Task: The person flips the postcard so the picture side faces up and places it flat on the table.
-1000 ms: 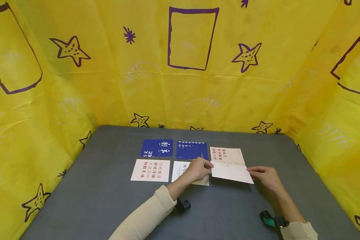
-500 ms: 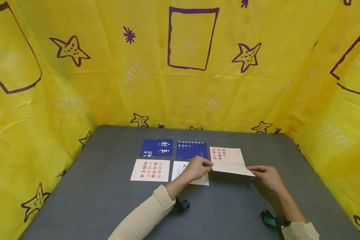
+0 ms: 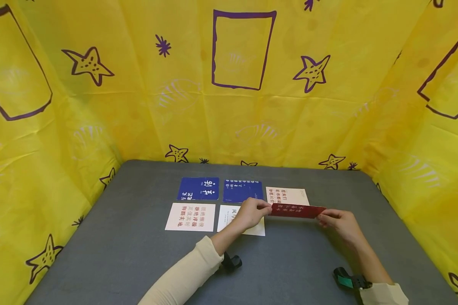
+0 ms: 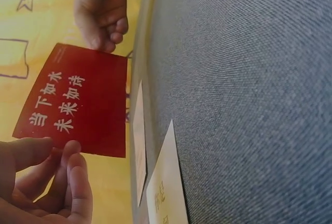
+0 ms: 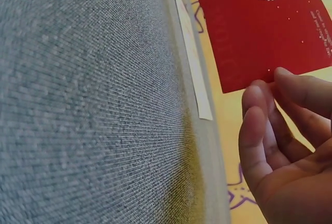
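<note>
A red card [image 3: 297, 211] with white Chinese characters is held up above the table, tilted so its printed face shows. My left hand [image 3: 250, 214] pinches its left edge between thumb and fingers. At the opposite edge my right hand [image 3: 342, 228] pinches it near a corner. Both wrist views show the red face, with thumb and fingertips at the card's edges. Just behind it lies a pale pink card [image 3: 286, 194] with red characters, its near part hidden by the red one. Under my left hand and wrist, a white card [image 3: 226, 217] is partly covered.
Two dark blue cards [image 3: 198, 189] [image 3: 243, 192] lie in the back row, left of the pale pink card. Another pink card [image 3: 190, 217] sits at the front left. The dark grey table [image 3: 137, 254] is enclosed by yellow cloth walls [image 3: 183, 118] with purple drawings.
The card between my hands has tipped: its pale side faced up before, and now its red printed face shows. Both hands have stayed in nearly the same place.
</note>
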Tool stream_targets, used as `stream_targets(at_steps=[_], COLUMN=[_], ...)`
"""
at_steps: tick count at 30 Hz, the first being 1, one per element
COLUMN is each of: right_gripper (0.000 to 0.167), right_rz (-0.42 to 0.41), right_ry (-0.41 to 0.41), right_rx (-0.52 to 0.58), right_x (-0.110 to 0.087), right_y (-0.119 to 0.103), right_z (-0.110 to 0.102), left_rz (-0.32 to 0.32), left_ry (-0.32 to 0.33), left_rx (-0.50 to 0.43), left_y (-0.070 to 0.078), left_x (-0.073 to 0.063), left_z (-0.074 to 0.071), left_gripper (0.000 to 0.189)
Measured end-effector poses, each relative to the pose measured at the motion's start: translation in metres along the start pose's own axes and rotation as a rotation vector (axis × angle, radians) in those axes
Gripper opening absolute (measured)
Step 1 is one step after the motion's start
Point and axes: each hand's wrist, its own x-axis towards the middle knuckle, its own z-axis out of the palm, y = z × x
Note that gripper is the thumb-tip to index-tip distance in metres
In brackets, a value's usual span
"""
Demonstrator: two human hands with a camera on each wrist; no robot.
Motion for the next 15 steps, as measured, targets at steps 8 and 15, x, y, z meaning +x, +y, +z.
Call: stream_targets(at_steps=[8, 15], right_gripper=[0.036, 0.038], right_rz=[0.04, 0.059], right_ry=[0.026, 0.013], right_rx=[-0.036, -0.02], right_x=[-0.0012, -0.0018], right_y=[-0.0017, -0.0021], right_z=[0.0002, 0.0012], left_rz=[-0.014, -0.046], left_ry=[0.028, 0.047], left_rx=[-0.059, -0.072], left_y=[-0.0019, -0.0055], left_x=[-0.0013, -0.0009], left_z=[0.0031, 0.008], left_gripper=[0.016, 0.016])
